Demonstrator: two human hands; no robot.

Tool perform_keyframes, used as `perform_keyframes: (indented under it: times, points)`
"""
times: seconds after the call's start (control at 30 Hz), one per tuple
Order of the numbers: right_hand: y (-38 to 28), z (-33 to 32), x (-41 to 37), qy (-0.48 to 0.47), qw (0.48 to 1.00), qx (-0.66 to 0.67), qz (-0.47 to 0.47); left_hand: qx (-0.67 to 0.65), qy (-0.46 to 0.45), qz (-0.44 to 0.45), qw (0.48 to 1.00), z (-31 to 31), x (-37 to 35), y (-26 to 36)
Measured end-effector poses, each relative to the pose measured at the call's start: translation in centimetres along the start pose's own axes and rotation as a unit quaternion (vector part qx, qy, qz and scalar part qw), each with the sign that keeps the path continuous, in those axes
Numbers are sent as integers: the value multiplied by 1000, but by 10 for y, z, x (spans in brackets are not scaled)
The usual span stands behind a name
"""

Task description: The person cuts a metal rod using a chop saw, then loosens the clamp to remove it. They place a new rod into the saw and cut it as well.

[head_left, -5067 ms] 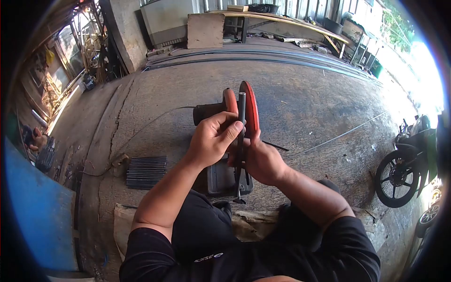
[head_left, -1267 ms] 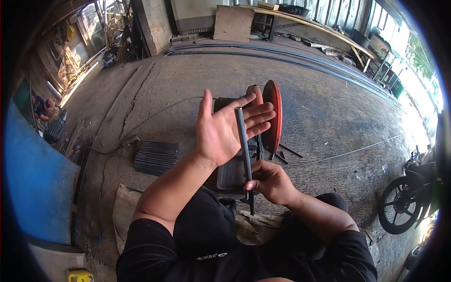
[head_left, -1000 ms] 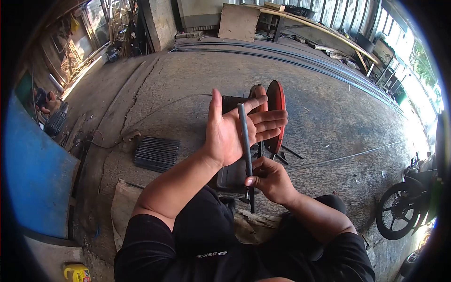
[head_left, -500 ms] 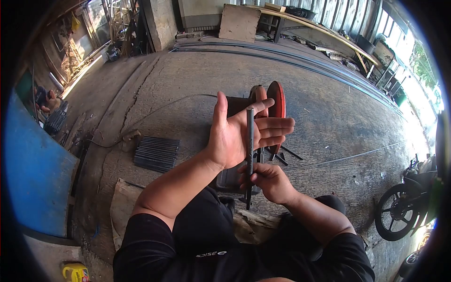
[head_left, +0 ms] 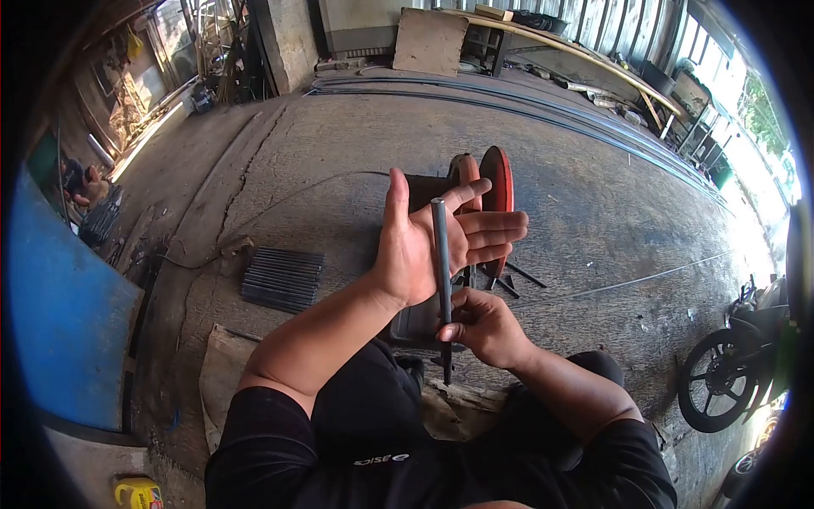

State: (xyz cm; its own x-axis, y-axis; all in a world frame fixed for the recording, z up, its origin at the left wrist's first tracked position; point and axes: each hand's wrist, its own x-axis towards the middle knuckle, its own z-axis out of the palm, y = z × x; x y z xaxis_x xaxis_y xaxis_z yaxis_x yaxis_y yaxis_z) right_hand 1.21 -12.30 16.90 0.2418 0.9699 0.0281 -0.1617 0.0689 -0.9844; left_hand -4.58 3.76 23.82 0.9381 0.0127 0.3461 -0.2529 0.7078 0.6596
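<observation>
In the head view, my right hand (head_left: 489, 331) pinches a dark metal rod (head_left: 443, 263) near its lower part, between thumb and fingers. The rod stands nearly upright, its top leaning slightly left, and overlaps the palm of my left hand (head_left: 411, 254). That hand is open, palm showing, thumb raised and fingers stretched to the right. Just beyond my left fingers is a machine with a red disc guard (head_left: 500, 199), partly hidden by the hand. On the floor left of my left wrist lies a row of short dark rods (head_left: 282, 277), packed side by side.
Several long metal bars (head_left: 475, 89) lie along the back of the floor. A cable (head_left: 280, 199) runs left from the machine. A blue panel (head_left: 64, 314) stands at left, a motorcycle wheel (head_left: 719, 382) at right. A yellow container (head_left: 137, 492) sits at bottom left. Another person's hand (head_left: 95, 188) shows far left.
The rod's top has tilted left across my left palm. My right fingers and thumb have shifted around the rod. My left hand stays open, nearly still.
</observation>
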Motion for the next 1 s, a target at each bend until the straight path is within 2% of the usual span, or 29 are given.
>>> perform_keyframes:
  times: [0.17, 0.3, 0.33, 0.47, 0.53, 0.57, 0.63, 0.67, 0.7, 0.77, 0.83, 0.9, 0.93, 0.97, 1.0]
  points:
    - [0, -2, 0, 2, 1000, 4, 0, -28, 22, 7, 999, -2, 1, 0]
    - [-26, -23, 3, 123, 985, -21, -116, -25, 70, 11, 997, -41, 8, 8]
    - [-45, -33, 6, 147, 970, 38, -189, -11, 96, 10, 995, -53, 10, 8]
    - [-60, -58, 12, 160, 950, 145, -227, 51, 144, -19, 988, -74, 13, -2]
    - [-59, -65, 16, 255, 911, 260, -193, 107, 157, -49, 981, -69, 14, -8]
    - [-56, -68, 19, 256, 911, 260, -194, 107, 155, -51, 981, -65, 13, -14]
    - [-51, -68, 25, 319, 882, 315, -145, 273, 76, -13, 959, -51, 13, -28]
    - [-51, -64, 27, 326, 883, 314, -124, 283, 37, -12, 958, -45, 13, -30]
    - [-49, -62, 28, 326, 883, 314, -124, 284, 37, -12, 958, -44, 13, -35]
    - [-40, -60, 30, 309, 885, 333, -104, 341, 5, 81, 936, -44, 15, -45]
    - [-29, -63, 30, 276, 887, 353, -109, 362, 33, 103, 926, -46, 17, -46]
    - [-23, -61, 30, 224, 912, 335, -71, 377, 64, 144, 913, -51, 20, -45]
    - [-16, -61, 31, 217, 914, 340, -38, 340, 120, 162, 918, -42, 20, -47]
    - [-15, -60, 28, 217, 914, 341, -39, 341, 119, 162, 918, -44, 20, -46]
    - [-16, -57, 25, 186, 926, 328, 40, 339, 144, 177, 912, -48, 21, -43]
